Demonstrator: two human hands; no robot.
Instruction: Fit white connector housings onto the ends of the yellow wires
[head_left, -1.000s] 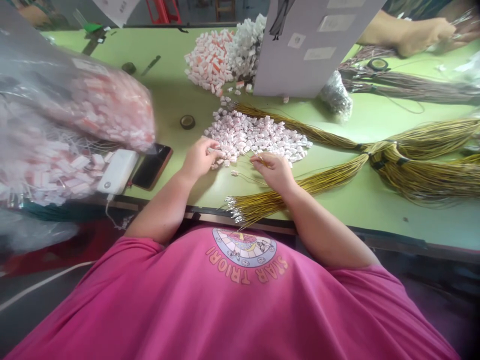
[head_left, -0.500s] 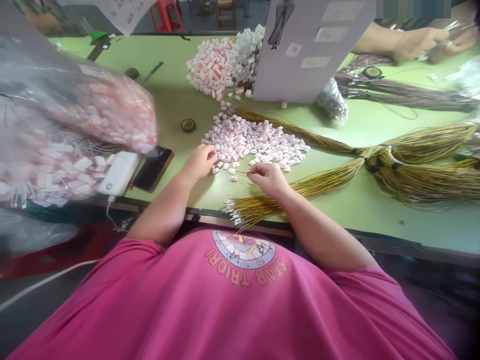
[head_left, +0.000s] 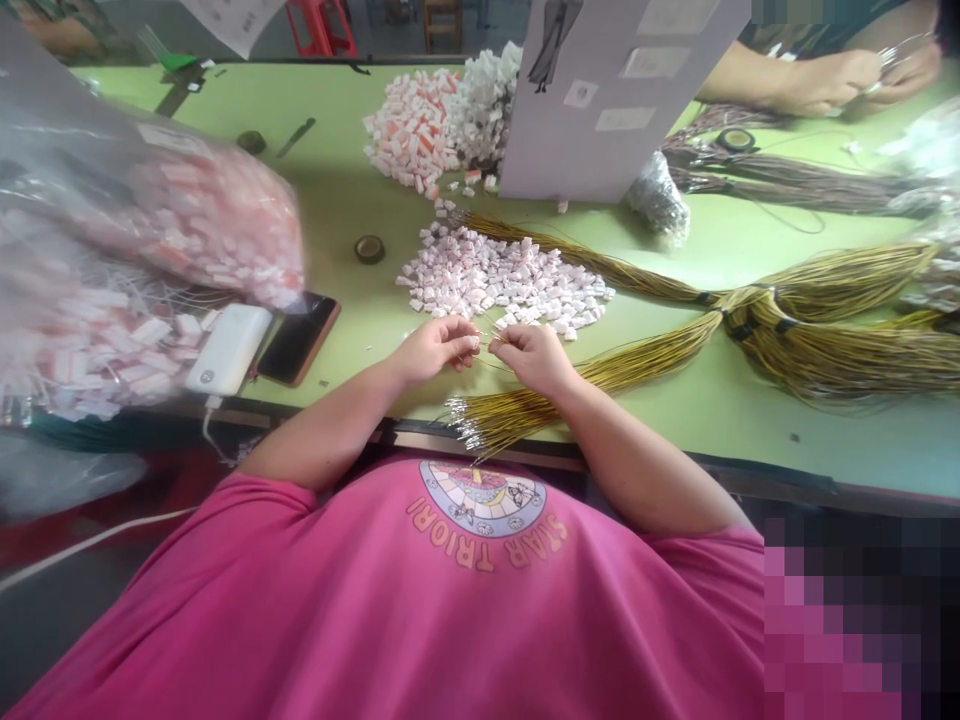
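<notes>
Near the table's front edge, my two hands almost meet. My left hand (head_left: 441, 350) pinches a small white connector housing (head_left: 474, 341) between thumb and fingers. Thin wires (head_left: 491, 335) are pinched in my right hand (head_left: 534, 356), their ends pointing left at the housing; whether an end is inside it I cannot tell. Just beyond my fingers spreads a heap of small white-pink housings (head_left: 502, 270). Below my right wrist lies a bundle of yellow and black wires (head_left: 517, 420), its silvery terminal ends fanned out to the left.
Tied wire bundles (head_left: 825, 335) stretch right. On the left are plastic bags of housings (head_left: 225, 220), a white power bank (head_left: 229, 350) and a phone (head_left: 298, 340). A tape roll (head_left: 369, 249) lies near the heap. A grey panel (head_left: 615, 100) stands behind; a co-worker's hands (head_left: 840, 85) are beyond.
My left hand has moved from the edge of the heap rightward, close to my right hand, with a housing in its fingers. My right hand stays nearly in place with the wires.
</notes>
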